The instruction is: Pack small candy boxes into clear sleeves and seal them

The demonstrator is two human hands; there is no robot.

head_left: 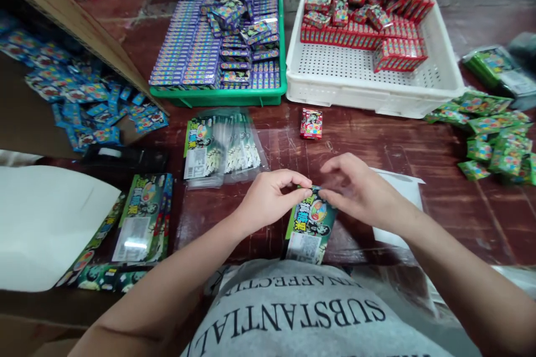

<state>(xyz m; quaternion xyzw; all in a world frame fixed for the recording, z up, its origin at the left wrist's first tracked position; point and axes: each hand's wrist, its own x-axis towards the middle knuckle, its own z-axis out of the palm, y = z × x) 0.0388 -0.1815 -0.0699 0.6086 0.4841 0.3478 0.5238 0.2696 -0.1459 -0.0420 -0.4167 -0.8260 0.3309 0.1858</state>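
Note:
A green printed candy bag [313, 223] stands against my shirt at the table's near edge. My left hand [278, 192] pinches its top edge between thumb and fingertips. Beside it, my right hand [355, 187] is at the bag's top right corner, thumb close to the edge and fingers lifted apart, slightly blurred. Whether the right thumb touches the bag is hard to see. Just beyond both hands lies a single small red candy box [311, 124]. To the left, a fanned stack of similar flat green bags [221, 148] rests on the table.
Purple boxes fill a green crate [221, 99] at the back; red boxes lie in a white crate [335, 89]. Green sachets [498, 136] are heaped at right, blue sachets [84, 89] in a cardboard box at left. Packed green bags [140, 217] lie near a white sheet [54, 223].

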